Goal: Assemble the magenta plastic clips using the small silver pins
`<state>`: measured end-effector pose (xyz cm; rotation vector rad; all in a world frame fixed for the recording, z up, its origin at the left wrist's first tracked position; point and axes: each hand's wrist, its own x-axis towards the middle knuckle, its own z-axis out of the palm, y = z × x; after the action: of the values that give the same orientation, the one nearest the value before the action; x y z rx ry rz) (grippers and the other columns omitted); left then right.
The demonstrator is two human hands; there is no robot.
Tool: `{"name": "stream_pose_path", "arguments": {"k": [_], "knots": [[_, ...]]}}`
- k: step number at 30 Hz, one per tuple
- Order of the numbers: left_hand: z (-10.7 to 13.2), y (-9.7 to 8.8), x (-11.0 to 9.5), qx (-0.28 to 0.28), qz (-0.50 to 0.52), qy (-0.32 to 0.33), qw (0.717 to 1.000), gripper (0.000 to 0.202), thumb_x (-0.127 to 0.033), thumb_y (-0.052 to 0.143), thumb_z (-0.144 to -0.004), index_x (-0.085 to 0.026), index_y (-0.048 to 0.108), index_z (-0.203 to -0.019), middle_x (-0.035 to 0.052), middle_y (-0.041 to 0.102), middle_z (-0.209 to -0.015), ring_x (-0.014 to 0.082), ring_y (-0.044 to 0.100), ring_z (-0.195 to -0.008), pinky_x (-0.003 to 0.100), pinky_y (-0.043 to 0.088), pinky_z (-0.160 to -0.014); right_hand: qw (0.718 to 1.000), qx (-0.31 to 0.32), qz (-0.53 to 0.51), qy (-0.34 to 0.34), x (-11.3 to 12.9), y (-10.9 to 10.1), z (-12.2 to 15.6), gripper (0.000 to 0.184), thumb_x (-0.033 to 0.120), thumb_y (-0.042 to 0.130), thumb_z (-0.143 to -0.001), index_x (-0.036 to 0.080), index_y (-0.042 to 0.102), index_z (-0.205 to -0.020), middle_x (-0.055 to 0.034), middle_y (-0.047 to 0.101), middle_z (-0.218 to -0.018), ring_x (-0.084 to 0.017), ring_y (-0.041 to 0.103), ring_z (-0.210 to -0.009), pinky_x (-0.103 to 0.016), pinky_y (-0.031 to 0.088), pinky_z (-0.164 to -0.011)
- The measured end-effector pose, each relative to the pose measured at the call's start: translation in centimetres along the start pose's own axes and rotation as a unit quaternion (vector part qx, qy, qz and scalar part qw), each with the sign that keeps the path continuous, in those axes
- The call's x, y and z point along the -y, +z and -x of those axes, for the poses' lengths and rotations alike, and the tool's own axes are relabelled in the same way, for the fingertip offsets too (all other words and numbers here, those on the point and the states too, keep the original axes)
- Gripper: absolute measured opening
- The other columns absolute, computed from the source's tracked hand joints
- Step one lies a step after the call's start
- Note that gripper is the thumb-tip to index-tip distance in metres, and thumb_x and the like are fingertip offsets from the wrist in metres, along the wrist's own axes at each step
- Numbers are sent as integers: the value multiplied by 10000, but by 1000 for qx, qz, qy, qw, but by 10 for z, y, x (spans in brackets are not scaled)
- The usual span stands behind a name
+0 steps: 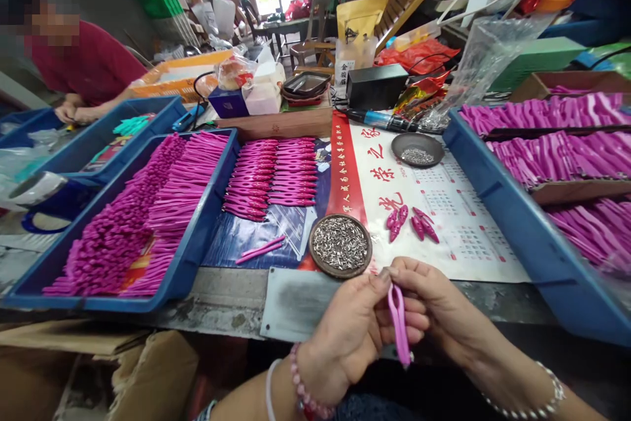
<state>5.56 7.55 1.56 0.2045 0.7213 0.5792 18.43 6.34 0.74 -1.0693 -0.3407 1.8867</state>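
Between my two hands hangs a slim pink slotted metal piece, its narrow end pointing down. My left hand is closed, with thumb and fingers around the upper part of the piece. The fingertips of my right hand pinch together at the same upper end, against the left thumb; what exactly lies between them is hidden. Just beyond my left hand stands a round dish full of small silver metal pins. Several short, dark pink speckled parts lie on the printed sheet beyond my fingertips.
A blue tray of pink strips stands left; another blue tray with pink pieces stands right. Rows of pink pieces lie between. A smaller dark dish holds tiny metal parts. A person sits far left.
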Motion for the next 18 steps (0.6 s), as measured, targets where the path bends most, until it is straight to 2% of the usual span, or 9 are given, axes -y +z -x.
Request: {"name": "stream_pose_path", "arguments": {"k": [2,4,6,8,10,12,14,16,18], "knots": [[0,2,3,-38,36,-31,998,382,-408,530,-932,-65,675,-847,95,679,-623,118,632,-479,188,511,-455,1000,4,-14,-10,-4,6,5,449,427,865,-667,201,478,-632,127,358,-394,-19,233,-312,-129,269,-290],[1,1,6,-64,51,-45,996,402,-458,589,-891,-78,660,-780,66,649,-564,81,552,-391,154,421,-375,1000,0,9,-30,-8,11,10,453,461,835,-706,213,460,-652,120,379,-386,-36,286,-305,-140,280,-306],[4,-2,7,-44,50,-43,997,376,-468,715,-795,-105,641,-735,22,622,-531,33,445,-331,124,305,-325,996,-6,76,-42,-10,13,14,442,491,791,-757,215,456,-675,92,459,-411,-44,322,-320,-142,249,-325],[8,-9,7,3,42,-42,998,388,-470,808,-691,-129,625,-712,-16,599,-516,1,349,-309,118,204,-313,986,4,160,-53,-6,10,16,443,540,741,-793,211,464,-687,68,509,-452,-42,304,-340,-155,207,-342],[14,-17,7,39,15,-44,998,417,-509,816,-664,-143,647,-770,-38,580,-511,-5,291,-306,136,161,-325,962,8,254,-96,6,2,14,447,591,669,-830,209,484,-690,51,517,-502,-62,329,-386,-184,247,-376],[21,-24,7,54,-29,-29,998,463,-572,765,-699,-141,676,-843,-35,572,-504,4,308,-316,159,186,-353,906,-35,380,-183,27,-12,9,414,588,593,-879,207,540,-726,19,541,-590,-112,435,-484,-225,346,-456],[26,-29,8,62,-70,-17,996,518,-623,710,-730,-116,690,-838,-21,557,-485,21,385,-357,173,236,-401,802,-117,525,-260,54,-27,0,343,527,525,-920,208,596,-817,-23,599,-695,-172,534,-613,-268,406,-556],[29,-33,11,63,-85,-15,994,536,-641,700,-728,-108,687,-781,-17,537,-469,35,434,-402,180,259,-440,690,-191,646,-264,80,-41,-11,300,463,474,-933,211,621,-861,-55,660,-763,-214,589,-688,-301,419,-631],[29,-37,14,64,-81,-17,995,527,-639,714,-714,-114,682,-750,-22,522,-460,44,432,-416,190,257,-452,639,-224,696,-240,100,-50,-25,248,406,509,-903,210,631,-814,-65,678,-724,-233,594,-661,-318,390,-630]]}}
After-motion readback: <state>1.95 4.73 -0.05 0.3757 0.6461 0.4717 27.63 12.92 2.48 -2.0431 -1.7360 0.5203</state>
